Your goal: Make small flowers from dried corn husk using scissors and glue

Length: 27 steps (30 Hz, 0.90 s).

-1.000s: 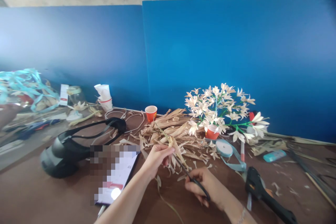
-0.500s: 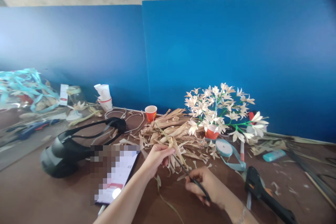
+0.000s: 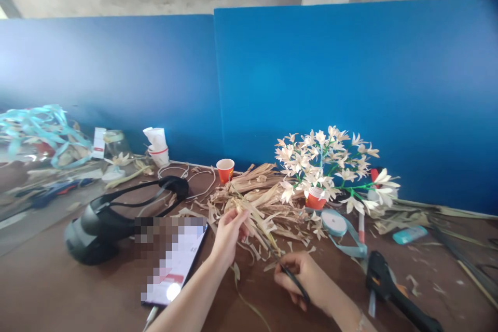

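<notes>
My left hand pinches a strip of dried corn husk at the front edge of a loose pile of dried husks. My right hand grips a pair of black-handled scissors, whose blades point up toward the husk. The blades look apart from the strip, though blur hides their tips. Behind the pile, pale husk flowers on green stems stand in a red paper cup.
A phone, partly obscured, lies by my left forearm. A black headset with straps sits to its left. To the right are a pale blue ribbon roll and a black glue gun. Blue panels rise behind the table.
The view has tilted slightly, shifting the table lower in the frame. My left hand has drawn the husk strip a little left, and the scissors have moved slightly with my right hand.
</notes>
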Each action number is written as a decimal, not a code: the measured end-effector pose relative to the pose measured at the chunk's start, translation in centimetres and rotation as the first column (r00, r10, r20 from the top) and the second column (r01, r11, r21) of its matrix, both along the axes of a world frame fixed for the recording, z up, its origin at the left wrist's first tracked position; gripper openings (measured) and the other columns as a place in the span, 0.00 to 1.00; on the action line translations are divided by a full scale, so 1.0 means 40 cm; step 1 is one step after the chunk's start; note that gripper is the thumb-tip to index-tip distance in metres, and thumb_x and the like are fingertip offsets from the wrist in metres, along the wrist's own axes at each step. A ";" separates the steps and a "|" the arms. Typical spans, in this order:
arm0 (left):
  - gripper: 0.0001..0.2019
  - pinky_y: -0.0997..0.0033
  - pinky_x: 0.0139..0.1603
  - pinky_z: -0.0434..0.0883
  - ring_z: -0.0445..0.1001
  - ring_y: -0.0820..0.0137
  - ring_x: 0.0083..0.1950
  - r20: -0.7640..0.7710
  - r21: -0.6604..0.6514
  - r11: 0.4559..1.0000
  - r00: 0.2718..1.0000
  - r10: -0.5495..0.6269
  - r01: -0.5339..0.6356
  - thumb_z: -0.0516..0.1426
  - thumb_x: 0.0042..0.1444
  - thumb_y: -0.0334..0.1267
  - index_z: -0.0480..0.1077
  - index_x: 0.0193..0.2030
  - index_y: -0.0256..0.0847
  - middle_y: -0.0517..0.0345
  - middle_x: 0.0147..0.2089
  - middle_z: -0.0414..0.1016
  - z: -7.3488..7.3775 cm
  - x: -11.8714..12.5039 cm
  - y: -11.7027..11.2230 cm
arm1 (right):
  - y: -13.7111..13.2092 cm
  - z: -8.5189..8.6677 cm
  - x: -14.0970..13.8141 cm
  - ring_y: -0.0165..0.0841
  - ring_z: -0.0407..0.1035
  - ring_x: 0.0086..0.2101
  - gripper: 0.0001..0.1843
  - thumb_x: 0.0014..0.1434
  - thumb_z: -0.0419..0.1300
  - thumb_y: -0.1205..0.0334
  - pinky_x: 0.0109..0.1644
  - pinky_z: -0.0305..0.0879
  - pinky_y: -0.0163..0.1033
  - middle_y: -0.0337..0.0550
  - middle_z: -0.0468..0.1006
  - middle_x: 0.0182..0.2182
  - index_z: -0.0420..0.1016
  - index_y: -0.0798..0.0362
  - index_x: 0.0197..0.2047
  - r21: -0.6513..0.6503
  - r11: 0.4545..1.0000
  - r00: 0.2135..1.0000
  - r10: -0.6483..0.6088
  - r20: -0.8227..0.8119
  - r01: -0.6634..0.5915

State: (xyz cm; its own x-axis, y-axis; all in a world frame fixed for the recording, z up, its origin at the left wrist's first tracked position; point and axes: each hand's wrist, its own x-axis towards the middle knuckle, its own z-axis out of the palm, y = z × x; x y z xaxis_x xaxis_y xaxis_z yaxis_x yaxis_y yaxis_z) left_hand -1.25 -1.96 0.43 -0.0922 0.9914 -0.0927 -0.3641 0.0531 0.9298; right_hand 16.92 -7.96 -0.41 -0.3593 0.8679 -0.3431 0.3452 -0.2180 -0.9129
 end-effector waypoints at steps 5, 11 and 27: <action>0.15 0.85 0.13 0.47 0.53 0.86 0.14 0.161 -0.053 0.998 0.986 0.054 -0.046 0.66 0.35 0.39 0.63 0.21 0.35 0.69 0.17 0.61 0.004 0.008 -0.005 | -0.003 0.008 -0.012 0.21 0.56 0.11 0.16 0.44 0.61 0.51 0.11 0.53 0.25 0.30 0.63 0.11 0.67 0.56 0.28 0.028 0.999 1.000 -0.019 0.017 0.018; 0.14 0.85 0.14 0.52 0.57 0.84 0.15 0.155 -0.088 0.996 0.988 0.019 -0.006 0.66 0.35 0.39 0.65 0.22 0.34 0.68 0.15 0.62 -0.003 0.028 -0.019 | -0.002 -0.010 -0.014 0.21 0.55 0.11 0.14 0.46 0.59 0.53 0.12 0.53 0.25 0.29 0.63 0.11 0.68 0.57 0.30 0.052 0.998 0.999 -0.042 0.029 0.040; 0.13 0.83 0.15 0.53 0.59 0.83 0.17 0.226 -0.150 0.989 0.973 0.034 0.001 0.67 0.33 0.38 0.68 0.20 0.32 0.64 0.17 0.65 0.007 0.029 -0.026 | 0.000 -0.003 -0.014 0.21 0.55 0.11 0.14 0.46 0.59 0.53 0.12 0.54 0.26 0.29 0.63 0.11 0.68 0.56 0.29 0.053 0.995 0.997 -0.081 0.004 0.080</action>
State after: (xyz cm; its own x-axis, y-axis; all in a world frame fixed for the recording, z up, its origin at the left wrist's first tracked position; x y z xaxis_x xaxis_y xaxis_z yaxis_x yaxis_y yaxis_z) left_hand -0.08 -3.00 0.70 -0.0679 0.9635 -0.2589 -0.5672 0.1762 0.8045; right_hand 16.38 -7.94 -0.51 -0.2854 0.9109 -0.2981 0.3344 -0.1969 -0.9217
